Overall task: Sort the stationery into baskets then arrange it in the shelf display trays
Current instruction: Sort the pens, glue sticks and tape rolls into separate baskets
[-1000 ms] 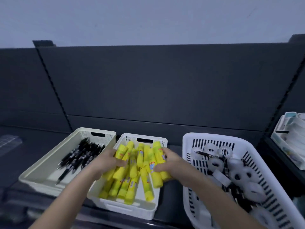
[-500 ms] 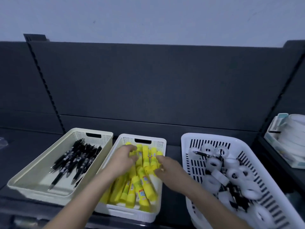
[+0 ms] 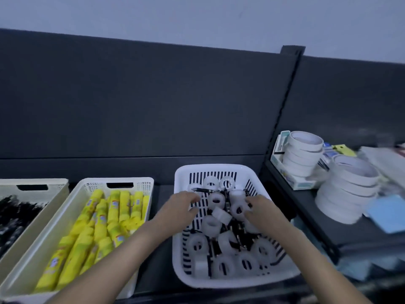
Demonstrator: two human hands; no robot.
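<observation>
A white slotted basket (image 3: 219, 168) holds several clear tape rolls (image 3: 211, 224) mixed with black pens (image 3: 202, 190). Both my hands are inside it. My left hand (image 3: 182, 207) hovers over the basket's left side with its fingers loosely curved and nothing in them. My right hand (image 3: 260, 210) reaches in from the right, and its fingertips touch a tape roll (image 3: 237, 210). To the left stands a cream tray (image 3: 118, 179) packed with yellow glue sticks (image 3: 100, 220). Further left, another cream tray (image 3: 32, 182) holds black pens (image 3: 13, 211).
All three containers sit on a dark shelf with a dark back panel. On a neighbouring shelf to the right stand two stacks of large white tape rings (image 3: 303, 154) (image 3: 348, 189), a blue pad (image 3: 388, 213) and other packets.
Both hands have left the glue stick tray and moved right into the white slotted basket. The view has swung right, so the pen tray is now cut off at the left edge.
</observation>
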